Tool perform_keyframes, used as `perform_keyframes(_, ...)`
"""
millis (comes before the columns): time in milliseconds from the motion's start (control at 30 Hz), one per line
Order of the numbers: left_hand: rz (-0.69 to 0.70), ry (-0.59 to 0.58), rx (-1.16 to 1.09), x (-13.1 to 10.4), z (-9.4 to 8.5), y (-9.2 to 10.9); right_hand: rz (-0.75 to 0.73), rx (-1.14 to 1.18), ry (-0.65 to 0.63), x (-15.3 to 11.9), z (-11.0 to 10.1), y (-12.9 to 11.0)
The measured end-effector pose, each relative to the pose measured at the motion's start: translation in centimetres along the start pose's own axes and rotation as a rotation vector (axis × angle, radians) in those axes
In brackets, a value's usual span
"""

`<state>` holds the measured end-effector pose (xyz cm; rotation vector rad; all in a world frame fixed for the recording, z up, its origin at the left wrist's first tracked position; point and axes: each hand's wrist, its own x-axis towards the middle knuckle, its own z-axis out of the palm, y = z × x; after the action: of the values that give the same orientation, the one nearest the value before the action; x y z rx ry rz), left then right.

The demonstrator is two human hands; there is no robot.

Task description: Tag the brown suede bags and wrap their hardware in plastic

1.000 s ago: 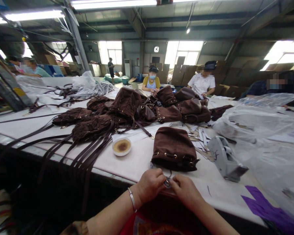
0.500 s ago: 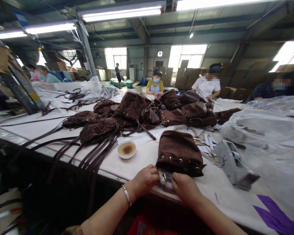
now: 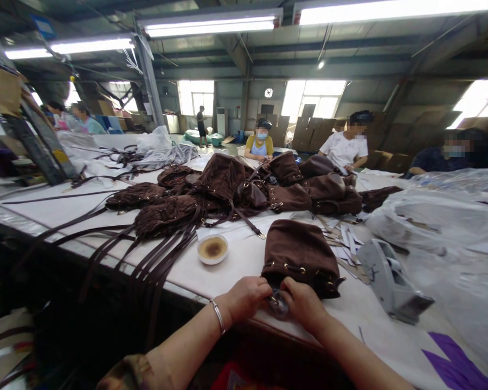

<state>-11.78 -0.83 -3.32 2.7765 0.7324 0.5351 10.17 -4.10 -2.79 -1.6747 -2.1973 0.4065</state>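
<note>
A dark brown drawstring bag [image 3: 301, 246] lies at the table's front edge, its mouth with gold eyelets turned toward me. Right at that mouth, my left hand [image 3: 247, 297] is closed in a pinch. My right hand [image 3: 303, 304] pinches from the other side, close to the left. Between them is a piece of clear plastic wrap [image 3: 278, 307] with a small gold-coloured metal part showing at it. The fingertips are partly hidden, and I cannot tell how the metal part is attached.
Brown bags [image 3: 223, 179] are heaped across the middle, with long straps [image 3: 162, 265] hanging over the front edge. A shallow bowl [image 3: 212, 249] stands left of my hands. On the right are a grey tape dispenser [image 3: 390, 281], plastic sheeting [image 3: 451, 222] and purple pieces [image 3: 457, 355]. Several people work beyond.
My hands have drawn closer together at the bag's mouth, and the clear plastic between them is bunched up. The view has shifted slightly.
</note>
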Motion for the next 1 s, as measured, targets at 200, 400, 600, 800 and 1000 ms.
perform_keyframes(200,0.001,-0.031,0.113,-0.2,-0.8,1.1,0.087,0.232,0.014,-0.9,0.4,-0.5)
perform_keyframes(400,0.001,-0.172,0.268,1.3,-1.3,1.6,0.044,0.273,0.058,-1.5,-0.2,-0.1)
perform_keyframes(600,-0.094,-0.187,0.272,1.8,-0.4,2.8,-0.193,0.065,0.172,-3.9,-0.9,-1.6)
perform_keyframes(800,-0.185,-0.274,0.240,2.1,-0.8,4.5,-0.156,-0.108,0.319,-4.7,1.5,-2.6)
perform_keyframes(1000,-0.094,-0.288,0.215,1.6,-2.9,3.7,-0.366,0.120,0.273,-3.7,1.8,-1.0)
